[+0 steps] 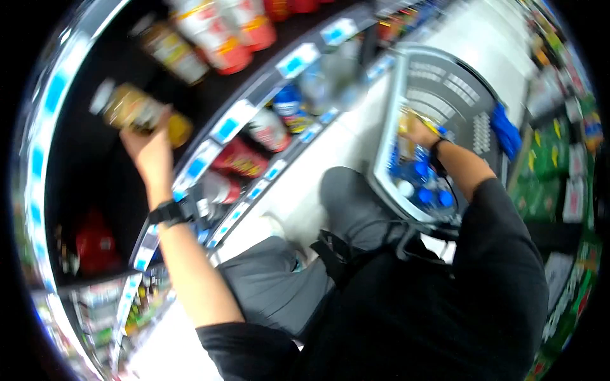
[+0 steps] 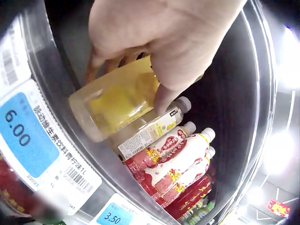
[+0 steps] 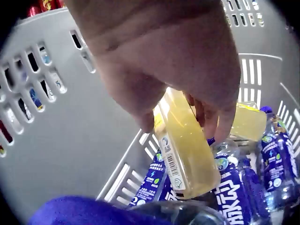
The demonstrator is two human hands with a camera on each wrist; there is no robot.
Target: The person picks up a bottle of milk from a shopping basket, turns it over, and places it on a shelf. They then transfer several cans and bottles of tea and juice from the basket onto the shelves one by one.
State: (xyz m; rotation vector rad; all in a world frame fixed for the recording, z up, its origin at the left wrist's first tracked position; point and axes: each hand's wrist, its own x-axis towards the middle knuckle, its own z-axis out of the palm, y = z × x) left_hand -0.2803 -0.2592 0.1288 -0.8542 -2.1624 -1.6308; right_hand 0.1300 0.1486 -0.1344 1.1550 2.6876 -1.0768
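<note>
My left hand [image 1: 149, 146] grips a bottle of yellow drink [image 1: 130, 108] on the dark shelf. In the left wrist view the fingers wrap round the far side of this bottle [image 2: 108, 105] and the thumb lies along its near side. A similar bottle with a white label [image 2: 150, 133] stands right beside it. Inside the grey basket [image 3: 51, 136], my right hand [image 3: 173, 61] holds another bottle of yellow drink [image 3: 192, 154], tilted, between thumb and fingers. Under it are several clear bottles with blue labels [image 3: 229, 192], and a further yellow bottle [image 3: 248, 123] lies behind the fingers.
White and red bottles [image 2: 180, 161] line the shelf past the yellow ones. Price tags [image 2: 30, 136] run along the shelf edge. Lower shelves hold more drinks [image 1: 241, 159]. The basket stands on the aisle floor [image 1: 346, 143], with green packs [image 1: 543, 152] on its other side.
</note>
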